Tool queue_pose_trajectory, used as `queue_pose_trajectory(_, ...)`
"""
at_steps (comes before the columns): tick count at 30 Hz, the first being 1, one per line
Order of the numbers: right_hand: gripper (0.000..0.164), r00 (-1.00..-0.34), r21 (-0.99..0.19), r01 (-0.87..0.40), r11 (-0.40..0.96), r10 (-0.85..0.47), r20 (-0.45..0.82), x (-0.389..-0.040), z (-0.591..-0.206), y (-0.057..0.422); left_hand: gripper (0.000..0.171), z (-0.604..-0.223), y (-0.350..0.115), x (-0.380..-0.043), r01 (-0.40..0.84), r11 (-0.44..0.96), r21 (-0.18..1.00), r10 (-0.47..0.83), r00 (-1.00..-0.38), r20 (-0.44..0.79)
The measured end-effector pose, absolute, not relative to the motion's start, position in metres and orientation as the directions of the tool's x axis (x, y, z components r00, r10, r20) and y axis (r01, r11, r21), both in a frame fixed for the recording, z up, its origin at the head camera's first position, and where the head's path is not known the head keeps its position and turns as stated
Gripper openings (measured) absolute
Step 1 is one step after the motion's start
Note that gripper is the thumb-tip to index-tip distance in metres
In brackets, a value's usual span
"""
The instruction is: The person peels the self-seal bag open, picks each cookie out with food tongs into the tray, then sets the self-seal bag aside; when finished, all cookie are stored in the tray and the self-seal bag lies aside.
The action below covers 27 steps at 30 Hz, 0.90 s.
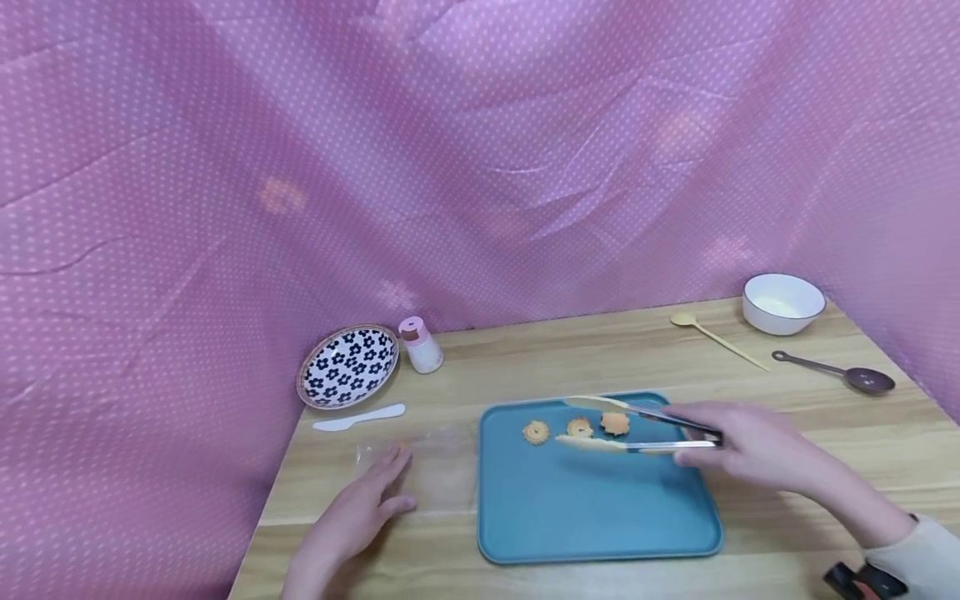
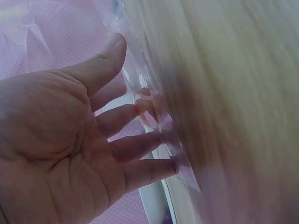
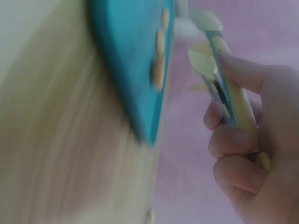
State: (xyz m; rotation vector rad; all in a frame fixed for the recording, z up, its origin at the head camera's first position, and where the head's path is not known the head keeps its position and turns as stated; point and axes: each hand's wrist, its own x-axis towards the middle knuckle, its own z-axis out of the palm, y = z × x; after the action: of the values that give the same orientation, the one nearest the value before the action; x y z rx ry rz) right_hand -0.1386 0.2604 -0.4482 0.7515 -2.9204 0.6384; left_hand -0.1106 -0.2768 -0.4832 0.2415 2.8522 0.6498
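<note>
In the head view my right hand (image 1: 750,442) grips a pair of tongs (image 1: 667,446) by its handle end. The tongs' pale tips stand apart above a blue tray (image 1: 600,517). On the tray's far part lie a round cookie (image 1: 536,432), a second cookie (image 1: 580,427) and a browner cookie (image 1: 615,423). The right wrist view shows my fingers curled round the tongs (image 3: 238,100). Left of the tray, my left hand (image 1: 360,508) rests its fingertips on a clear plastic bag (image 1: 446,471). Its fingers look nearly straight in the left wrist view, touching the bag's edge (image 2: 161,121).
Behind my left hand are a white knife (image 1: 358,417), a flower-patterned plate (image 1: 348,367) and a pink-topped bottle (image 1: 422,346). At the back right stand a white bowl (image 1: 782,306), a yellow spoon (image 1: 720,339) and a dark spoon (image 1: 866,381). Pink cloth (image 1: 480,167) hangs around the table.
</note>
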Motion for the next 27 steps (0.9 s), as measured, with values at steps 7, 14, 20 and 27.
queue_pose_trajectory(7,0.055,-0.807,-0.338,-0.569,0.750,-0.588,0.056,-0.156,-0.446,0.193,0.073,-0.486,-0.278,-0.111,0.107,0.897,0.430,0.198,-0.965,-0.174)
queue_pose_trajectory(14,0.047,-0.734,-0.297,-0.663,0.687,-0.674,0.080,-0.166,-0.443,0.139,0.074,-0.487,-0.280,-0.111,0.102,0.896,0.431,0.195,-0.965,-0.177)
queue_pose_trajectory(20,0.046,-0.719,-0.300,-0.676,0.673,-0.692,0.068,-0.170,-0.440,0.120,0.075,-0.485,-0.278,-0.111,0.106,0.897,0.429,0.197,-0.965,-0.173)
queue_pose_trajectory(27,0.044,-0.735,-0.294,-0.660,0.691,-0.674,0.066,-0.171,-0.437,0.120,0.086,-0.484,-0.279,-0.112,0.107,0.897,0.429,0.197,-0.965,-0.171)
